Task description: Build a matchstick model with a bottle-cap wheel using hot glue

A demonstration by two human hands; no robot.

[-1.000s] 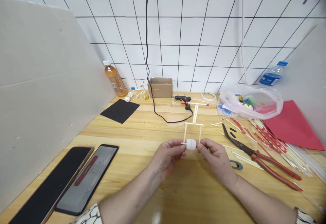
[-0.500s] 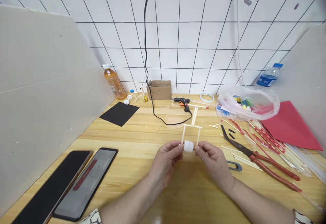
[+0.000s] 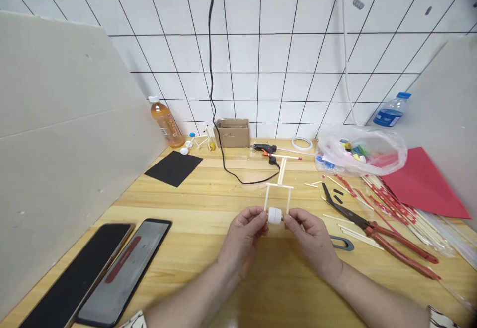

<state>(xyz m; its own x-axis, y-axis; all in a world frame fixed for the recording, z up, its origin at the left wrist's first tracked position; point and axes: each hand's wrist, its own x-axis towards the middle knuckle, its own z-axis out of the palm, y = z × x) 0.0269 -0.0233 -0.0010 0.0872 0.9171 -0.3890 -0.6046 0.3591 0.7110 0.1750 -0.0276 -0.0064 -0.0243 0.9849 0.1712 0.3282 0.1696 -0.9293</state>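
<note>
Left hand: narrow pinch, thumb and fingers on the lower end of the left leg of a stick frame. Right hand: same narrow pinch, on the lower end of the right leg. Remaining fingers curl under, partly hidden; exact contact at the fingertips can't be told. White roll sits between the two legs' lower ends, in the gap between the hands. Frame is over the table, in front of the person, crossbar and red-tipped top bar pointing away toward the wall.

Hands roughly level, thumbs facing each other; both forearms come in from the bottom corners, angled inward. Gray loop just beside right hand, partly covered by it. Shears lie farther right; phone lies left of left forearm.
</note>
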